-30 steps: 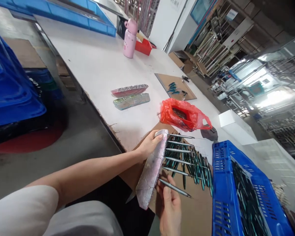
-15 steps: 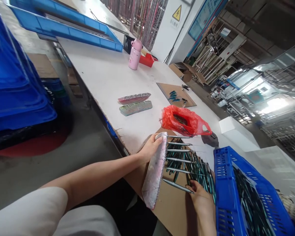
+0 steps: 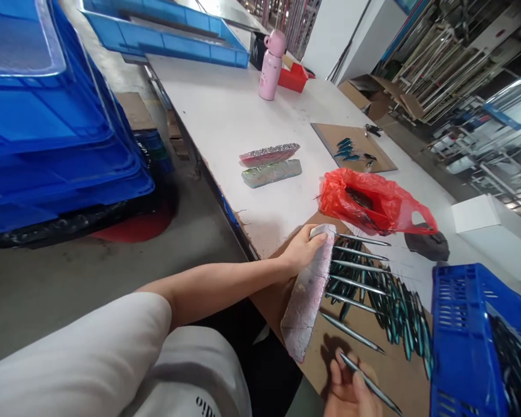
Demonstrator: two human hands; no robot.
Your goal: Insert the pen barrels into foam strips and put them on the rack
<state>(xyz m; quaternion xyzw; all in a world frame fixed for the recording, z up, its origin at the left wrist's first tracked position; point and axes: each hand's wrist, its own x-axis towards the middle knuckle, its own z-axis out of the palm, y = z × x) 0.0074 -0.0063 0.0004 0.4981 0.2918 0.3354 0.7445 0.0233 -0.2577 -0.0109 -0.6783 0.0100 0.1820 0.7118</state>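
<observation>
My left hand (image 3: 303, 252) grips the upper end of a pale pink, foil-like foam block (image 3: 307, 295), thumb on its face. Several slim grey spindle-shaped pieces (image 3: 359, 285) stick out of the block's right side in a row, thin wires at their far tips. Low in the picture, my right hand (image 3: 347, 391) pinches one loose grey spindle-shaped piece (image 3: 373, 387), pointed toward the block but apart from it. Beneath and beyond the block, many dark teal spindle-shaped pieces (image 3: 402, 318) lie on a cardboard sheet (image 3: 391, 370).
A blue crate (image 3: 455, 301) with more dark pieces stands at right. Beyond the cardboard lie a red plastic bag (image 3: 334, 197) and two wrapped blocks (image 3: 272, 172). A pink bottle (image 3: 271, 69) stands farther back. Stacked blue bins (image 3: 56, 116) are on the left.
My right hand has left the teal pieces and come nearer, now holding a loose spindle-shaped piece. My left hand still holds the block. The view has turned left.
</observation>
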